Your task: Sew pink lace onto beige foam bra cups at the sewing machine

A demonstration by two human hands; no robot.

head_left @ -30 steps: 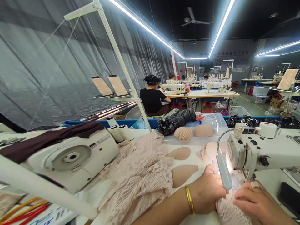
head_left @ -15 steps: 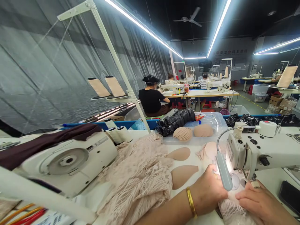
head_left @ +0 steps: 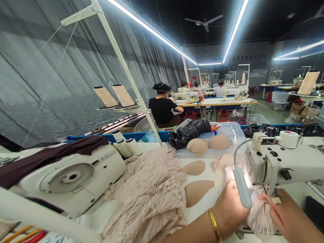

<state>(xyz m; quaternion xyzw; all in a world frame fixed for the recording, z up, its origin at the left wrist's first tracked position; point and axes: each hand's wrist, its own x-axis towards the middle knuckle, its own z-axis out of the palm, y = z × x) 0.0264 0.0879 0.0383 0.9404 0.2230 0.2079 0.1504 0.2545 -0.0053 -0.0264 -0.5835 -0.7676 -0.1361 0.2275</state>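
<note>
Under the head of a white sewing machine [head_left: 283,162] lies a piece of pale pink lace fabric [head_left: 262,217]. My left hand [head_left: 231,209], with a gold bangle at the wrist, is curled on the fabric left of the needle area; a grey lamp [head_left: 242,187] hides part of its fingers. On the other side, my right hand [head_left: 286,207] pinches the lace between thumb and fingers, close to the presser foot, with a light band around one finger. Beige bra pads [head_left: 198,194] lie on the table to the left, next to a heap of pale lace [head_left: 152,199].
Stacked pads [head_left: 196,145] and a black plastic bundle [head_left: 189,133] rest on a clear plastic lid [head_left: 233,133]. A second machine [head_left: 73,179] and a thread stand [head_left: 121,57] are at left. A dark phone-like object [head_left: 312,209] lies right. A seated person [head_left: 164,108] works ahead.
My right hand has lifted slightly and now pinches a gathered bit of lace by the needle. My left hand has shifted slightly right, and the lace has bunched and turned.
</note>
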